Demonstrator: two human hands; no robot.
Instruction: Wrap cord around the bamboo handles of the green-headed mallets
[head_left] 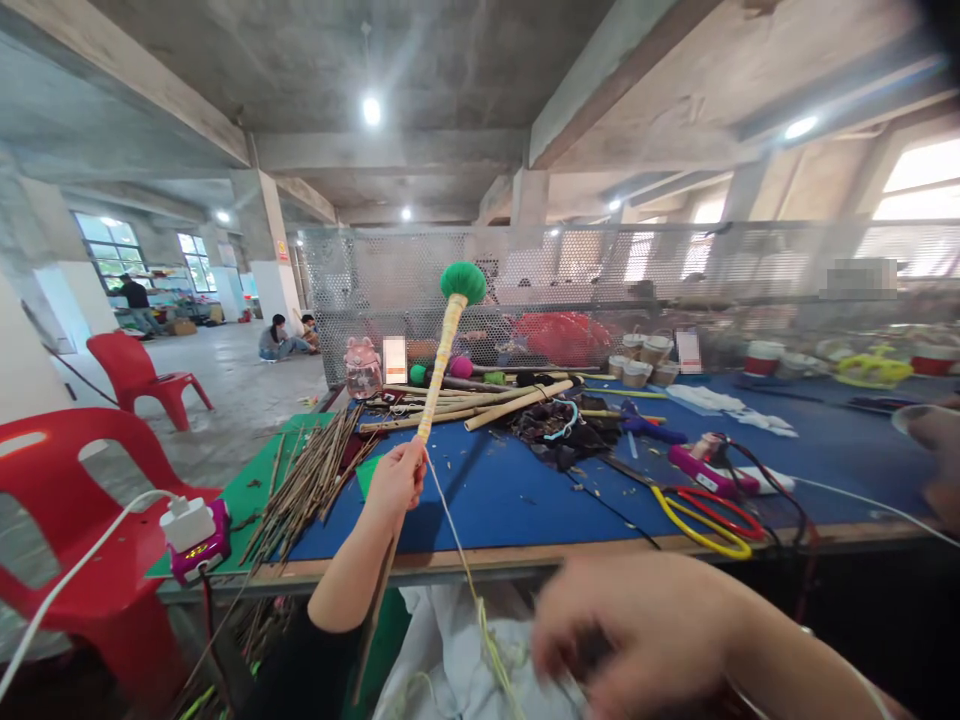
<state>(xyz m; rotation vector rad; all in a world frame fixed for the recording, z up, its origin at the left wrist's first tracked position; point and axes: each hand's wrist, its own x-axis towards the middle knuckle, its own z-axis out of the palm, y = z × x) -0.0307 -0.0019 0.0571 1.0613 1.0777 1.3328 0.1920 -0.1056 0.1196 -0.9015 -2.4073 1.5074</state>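
Observation:
My left hand (400, 474) is closed around a wrapped stick (442, 365) that leans up and to the right above the table. Pale yellow and cream wrapping covers its upper length, and a round green ball (463, 284) caps the top. The stick's bare brown lower end (369, 640) hangs below my forearm. From my left hand a thin pale cord (454, 528) runs taut down to a loose yellowish bundle of strands (491, 650) over white cloth (442, 640) at my lap. To the right of it is my right hand (637, 625), smeared by motion; its fingers are unclear.
Thin brown sticks (304, 485) lie heaped on the table's left. Scissors with yellow and red handles (705, 525) lie near the front edge. Thicker bamboo poles (517, 405) and dark scraps (555, 430) lie farther back. A mesh panel (420, 250) rises behind. Red chairs (82, 480) stand left.

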